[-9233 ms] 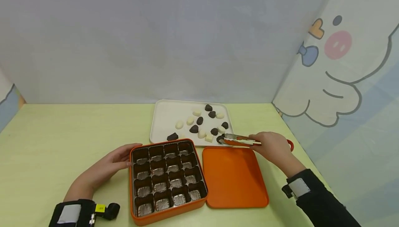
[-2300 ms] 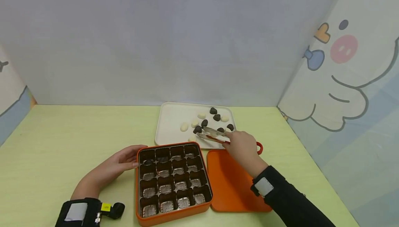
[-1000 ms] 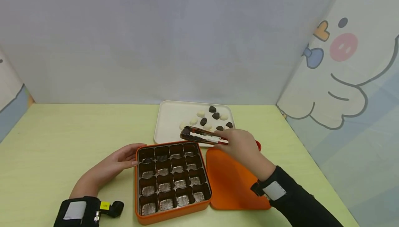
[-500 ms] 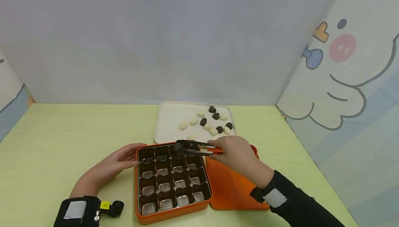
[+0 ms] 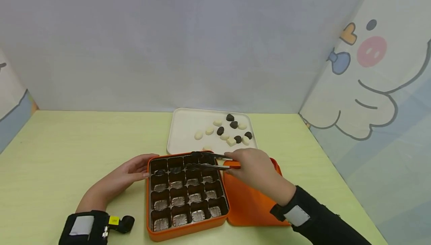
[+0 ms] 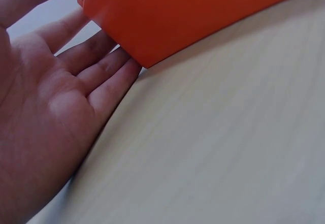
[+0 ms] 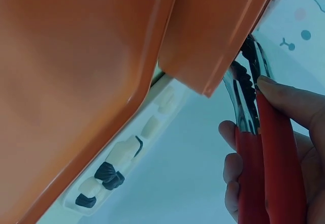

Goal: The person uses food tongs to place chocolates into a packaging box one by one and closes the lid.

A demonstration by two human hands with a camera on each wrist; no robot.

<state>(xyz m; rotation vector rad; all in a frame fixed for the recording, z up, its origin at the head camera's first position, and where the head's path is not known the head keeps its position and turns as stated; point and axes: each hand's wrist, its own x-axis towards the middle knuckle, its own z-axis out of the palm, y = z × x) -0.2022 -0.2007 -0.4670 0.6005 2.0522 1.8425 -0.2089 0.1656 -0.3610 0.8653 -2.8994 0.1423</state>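
My right hand (image 5: 259,170) grips red-handled metal tongs (image 7: 279,168). Their tips hang over the third compartment of the back row in an orange box (image 5: 188,230), with the jaws spread apart. Whatever lies under the tips is hidden by the tongs and shadow. Dark chocolates (image 5: 160,172) sit in the first two back-row compartments. At the box's left rear corner, my left hand (image 5: 129,170) touches the side with outstretched fingers (image 6: 109,89). Behind the box, a white tray (image 5: 182,125) bears several dark chocolates (image 5: 220,131) and white chocolates (image 5: 198,135).
An orange lid (image 5: 252,207) lies flat to the right of the box, partly under my right forearm. The tray's front edge is close behind the box. A grey wall (image 5: 208,43) stands at the back, and a cartoon-printed panel (image 5: 370,99) slants along the right.
The tongs took a dark chocolate from the tray, carried it left and forward over the box, and have spread since. Two back-row compartments gained dark chocolates. The left hand stays at the box.
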